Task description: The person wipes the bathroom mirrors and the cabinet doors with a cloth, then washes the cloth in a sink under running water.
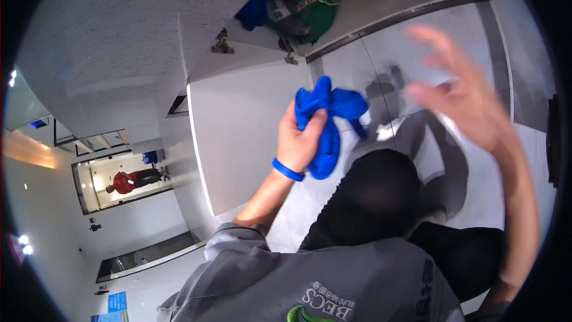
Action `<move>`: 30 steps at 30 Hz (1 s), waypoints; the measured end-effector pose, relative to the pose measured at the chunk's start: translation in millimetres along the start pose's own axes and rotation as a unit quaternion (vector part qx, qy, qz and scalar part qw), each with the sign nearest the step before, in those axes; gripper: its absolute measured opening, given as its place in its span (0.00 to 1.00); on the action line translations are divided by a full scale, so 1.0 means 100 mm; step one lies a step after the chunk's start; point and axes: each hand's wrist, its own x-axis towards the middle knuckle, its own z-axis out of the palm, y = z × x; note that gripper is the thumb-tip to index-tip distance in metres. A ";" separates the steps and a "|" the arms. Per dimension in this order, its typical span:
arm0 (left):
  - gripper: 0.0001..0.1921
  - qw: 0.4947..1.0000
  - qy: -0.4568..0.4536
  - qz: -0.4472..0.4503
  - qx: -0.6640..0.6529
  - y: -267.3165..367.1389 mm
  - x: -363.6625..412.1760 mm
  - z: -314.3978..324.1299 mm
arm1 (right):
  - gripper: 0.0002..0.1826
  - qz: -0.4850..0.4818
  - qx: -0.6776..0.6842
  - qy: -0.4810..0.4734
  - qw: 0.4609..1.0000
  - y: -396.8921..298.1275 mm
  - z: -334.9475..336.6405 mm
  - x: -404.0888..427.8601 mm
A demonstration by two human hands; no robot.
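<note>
My left hand (300, 139), with a blue band at the wrist, grips a folded blue cloth (328, 136) in front of my knees, thumb on top. Part of the cloth hangs loose to the right. My right hand (456, 85) is raised at the right, apart from the cloth, fingers spread and blurred; nothing shows in it. Beyond the cloth, a light cabinet door (250, 129) stands open on metal hinges. Inside the cabinet at the top are a green printed bag (319, 13) and another blue cloth (255, 11).
Grey floor tiles (344, 58) lie below my hands, with my black-clad knees (375, 192) close by. A grey speckled panel (111, 53) fills the upper left. Far off in a doorway stands a person in red (125, 182). Blue signs (117, 302) are at the lower left.
</note>
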 end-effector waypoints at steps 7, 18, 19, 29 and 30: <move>0.29 0.985 -0.065 0.048 -0.155 0.32 0.21 0.25 | 0.40 0.036 0.443 -0.082 0.892 0.29 1.20 0.33; 0.25 0.852 0.127 0.030 0.507 0.25 -0.80 -2.27 | 0.29 0.184 0.214 0.032 0.959 1.50 2.27 0.76; 0.21 0.845 0.064 -0.121 0.517 0.21 -0.83 -2.27 | 0.29 0.186 0.146 0.025 0.971 1.57 2.38 0.76; 0.14 0.932 0.180 -0.081 0.303 0.10 -0.80 -1.93 | 0.25 0.182 -0.041 -0.023 0.982 1.63 3.42 0.57; 0.13 0.936 0.186 -0.083 0.288 0.10 -0.81 -1.93 | 0.26 0.188 -0.023 -0.030 0.982 1.60 3.55 0.57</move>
